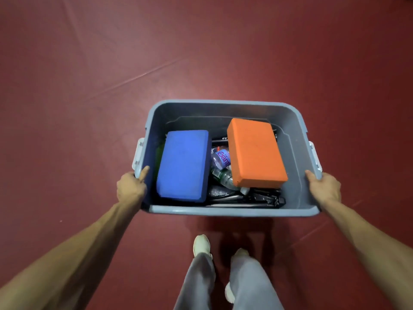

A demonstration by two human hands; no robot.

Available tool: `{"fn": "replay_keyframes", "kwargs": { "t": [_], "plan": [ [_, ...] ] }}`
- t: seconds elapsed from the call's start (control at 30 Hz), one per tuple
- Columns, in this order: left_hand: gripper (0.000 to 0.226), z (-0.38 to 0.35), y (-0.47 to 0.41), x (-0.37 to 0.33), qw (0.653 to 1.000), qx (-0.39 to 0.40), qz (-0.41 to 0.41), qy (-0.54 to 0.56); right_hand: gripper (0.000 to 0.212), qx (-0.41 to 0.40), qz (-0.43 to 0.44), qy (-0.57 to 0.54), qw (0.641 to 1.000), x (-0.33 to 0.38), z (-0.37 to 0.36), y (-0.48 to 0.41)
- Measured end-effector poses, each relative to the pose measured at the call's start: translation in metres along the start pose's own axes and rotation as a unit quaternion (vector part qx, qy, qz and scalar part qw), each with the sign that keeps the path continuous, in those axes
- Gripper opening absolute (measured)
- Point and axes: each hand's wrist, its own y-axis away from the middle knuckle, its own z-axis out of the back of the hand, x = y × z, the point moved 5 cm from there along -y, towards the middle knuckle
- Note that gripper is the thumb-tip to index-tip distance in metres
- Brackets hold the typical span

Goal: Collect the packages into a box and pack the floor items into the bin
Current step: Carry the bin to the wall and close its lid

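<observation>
Both hands, left hand (131, 186) and right hand (324, 186), grip the bin (223, 210) between them.

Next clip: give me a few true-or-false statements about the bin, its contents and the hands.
1. The left hand and the right hand each hold the grey bin by its rim. True.
2. The blue foam block lies outside the bin. False: it lies inside the bin, on its left.
3. The orange foam block is inside the bin, on its right. True.
4. The bin holds no bottles. False: plastic bottles lie between the two blocks.
</observation>
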Motion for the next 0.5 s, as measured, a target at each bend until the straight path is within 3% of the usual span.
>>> {"fn": "replay_keyframes", "kwargs": {
  "t": [0.23, 0.5],
  "plan": [
    [0.053, 0.051, 0.004, -0.136, 0.998, -0.022, -0.051, 0.018, 0.049, -0.023, 0.017, -0.058, 0.998, 0.073, 0.088, -0.035],
    [0.058, -0.022, -0.014, -0.384, 0.993, -0.02, -0.117, -0.005, 0.05, -0.048, -0.035, -0.115, 0.992, 0.116, 0.187, -0.193]
  ]
}}
